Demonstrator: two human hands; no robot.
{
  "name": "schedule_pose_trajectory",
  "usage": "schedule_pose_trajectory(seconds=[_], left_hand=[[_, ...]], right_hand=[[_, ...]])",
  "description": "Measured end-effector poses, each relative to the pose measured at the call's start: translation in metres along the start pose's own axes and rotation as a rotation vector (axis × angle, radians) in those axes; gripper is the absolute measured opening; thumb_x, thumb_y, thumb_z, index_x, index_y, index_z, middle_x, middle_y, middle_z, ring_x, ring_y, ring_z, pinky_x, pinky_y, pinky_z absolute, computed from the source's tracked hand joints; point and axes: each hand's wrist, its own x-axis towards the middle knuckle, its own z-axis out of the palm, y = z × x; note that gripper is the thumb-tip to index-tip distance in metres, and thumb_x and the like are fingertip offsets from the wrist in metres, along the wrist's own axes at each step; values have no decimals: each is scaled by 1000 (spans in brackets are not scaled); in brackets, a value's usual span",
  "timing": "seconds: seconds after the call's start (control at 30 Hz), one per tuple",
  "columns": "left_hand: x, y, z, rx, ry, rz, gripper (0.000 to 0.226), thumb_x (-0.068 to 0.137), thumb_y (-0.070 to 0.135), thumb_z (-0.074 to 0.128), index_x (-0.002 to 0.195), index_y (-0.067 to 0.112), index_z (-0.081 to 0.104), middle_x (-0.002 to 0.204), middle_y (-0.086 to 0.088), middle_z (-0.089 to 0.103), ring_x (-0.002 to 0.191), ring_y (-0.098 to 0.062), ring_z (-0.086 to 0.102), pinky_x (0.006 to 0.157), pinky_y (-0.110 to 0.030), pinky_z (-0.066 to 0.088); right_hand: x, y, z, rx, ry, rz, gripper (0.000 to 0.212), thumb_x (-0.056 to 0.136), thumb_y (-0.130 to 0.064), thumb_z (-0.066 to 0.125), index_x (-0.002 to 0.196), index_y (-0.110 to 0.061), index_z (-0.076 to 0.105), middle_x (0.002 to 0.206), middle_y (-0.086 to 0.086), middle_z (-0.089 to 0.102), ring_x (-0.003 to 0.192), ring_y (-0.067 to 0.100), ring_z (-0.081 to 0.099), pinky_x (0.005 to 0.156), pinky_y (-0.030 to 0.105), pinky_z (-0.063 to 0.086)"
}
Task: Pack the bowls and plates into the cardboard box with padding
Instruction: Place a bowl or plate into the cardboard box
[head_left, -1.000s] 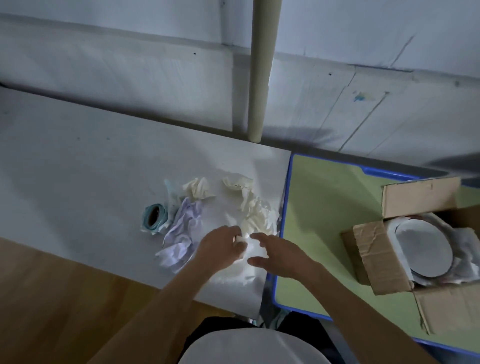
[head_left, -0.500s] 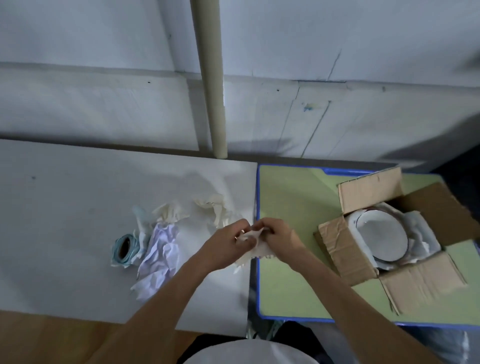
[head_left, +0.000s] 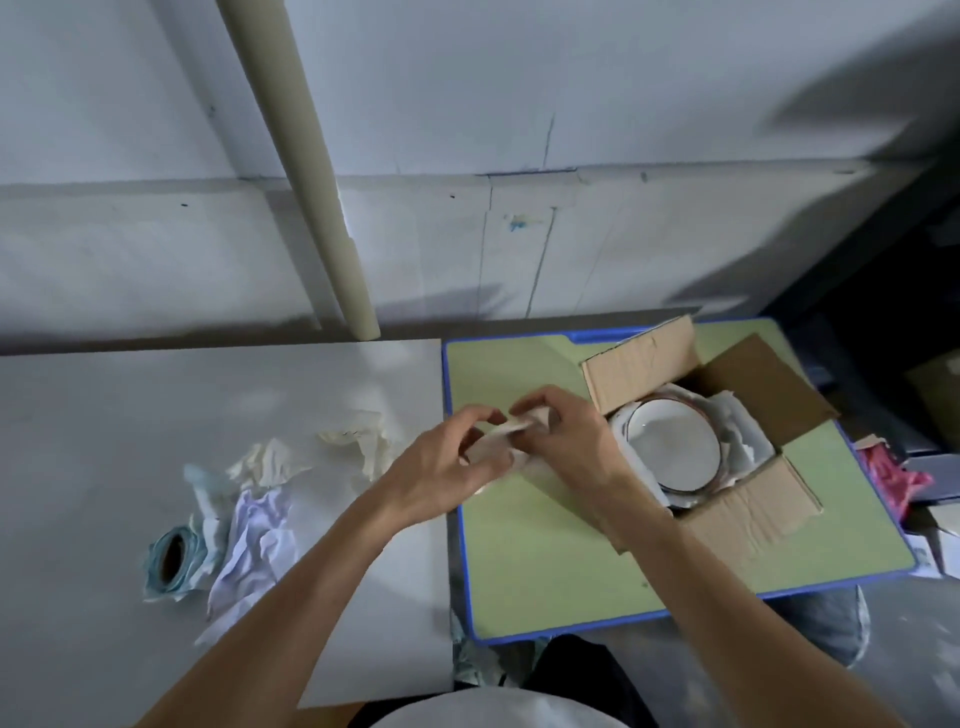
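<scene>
While a white plate (head_left: 670, 447) is seen inside the open cardboard box (head_left: 758, 509) at center-right, a crumpled paper wad (head_left: 511, 428) is pinched by left hand (head_left: 441, 473) & right hand (head_left: 571, 441) at frame center.

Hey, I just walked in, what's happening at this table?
A person is packing dishes. The left hand and right hand both pinch a crumpled paper over the spot where the white table meets the green table. Beside them the box stands open on the green table, with a dish already inside and padding around it. More scraps and a tape roll lie on the white table.
</scene>
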Motion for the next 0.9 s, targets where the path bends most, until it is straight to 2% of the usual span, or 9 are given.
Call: schedule_pose_trajectory(seconds=[0.13, 0.3, 0.4, 0.47, 0.53, 0.6, 0.67, 0.77, 0.9], left_hand=[[20, 32, 20, 179, 3, 108, 24, 97, 47, 49, 111, 31, 60, 86, 11, 67, 77, -5, 62, 66, -28, 48], [49, 63, 52, 339, 147, 142, 16, 97, 23, 50, 80, 20, 50, 73, 2, 61, 74, -24, 61, 61, -37, 41], [70, 89, 78, 364, 208, 243, 5, 88, 15, 58, 89, 19, 57, 80, 1, 67, 78, -24, 63, 65, -38, 47], [86, 108, 97, 354, 241, 289, 9, 84, 14, 64, 90, 20, 60, 81, 5, 67, 77, -19, 62, 65, -34, 46], [104, 119, 117, 369, 294, 323, 12, 84, 15, 67, 93, 20, 60, 85, 7, 66, 80, -17, 61, 69, -29, 44], [119, 121, 137, 503, 321, 366, 17, 88, 18, 63, 105, 20, 61, 100, 5, 64, 99, -19, 59, 83, -31, 47], [131, 121, 155, 708, 238, 378, 30, 94, 21, 54, 124, 19, 58, 119, 2, 60, 116, -21, 53, 95, -36, 46], [140, 124, 178, 899, 111, 407, 47, 97, 25, 50, 143, 19, 42, 139, 3, 51, 117, -21, 54, 92, -36, 49], [149, 122, 194, 900, -7, 282, 52, 96, 27, 50, 144, 16, 36, 135, -2, 51, 111, -26, 60, 82, -40, 50]], right_hand=[[0, 3, -35, -31, 116, -65, 18, 76, -16, 74, 88, -28, 66, 46, -15, 44, 48, 3, 42, 46, 12, 32], [0, 10, -83, -196, 100, -182, 14, 84, -23, 66, 93, -34, 64, 81, -19, 66, 74, -3, 58, 69, 15, 44], [2, 18, -123, -382, 74, -196, 12, 86, -32, 64, 93, -31, 55, 80, -15, 65, 73, 7, 59, 63, 15, 45], [4, 25, -153, -432, 64, -192, 14, 84, -19, 60, 91, -28, 52, 78, -12, 64, 73, 16, 59, 62, 23, 45], [7, 37, -182, -513, 144, -215, 20, 79, -12, 58, 92, -27, 54, 78, -9, 65, 74, 24, 58, 63, 31, 44], [13, 52, -210, -622, 295, -231, 22, 76, -15, 58, 93, -30, 56, 79, -5, 67, 73, 28, 59, 61, 33, 46], [20, 63, -230, -664, 358, -245, 19, 76, -20, 56, 91, -32, 61, 79, -5, 68, 73, 28, 60, 60, 33, 47], [32, 72, -239, -683, 260, -248, 22, 79, -18, 53, 88, -30, 69, 85, -8, 67, 77, 22, 60, 63, 32, 47], [44, 73, -238, -651, 155, -270, 22, 82, -11, 55, 88, -25, 71, 87, -3, 65, 79, 24, 59, 67, 34, 47]])
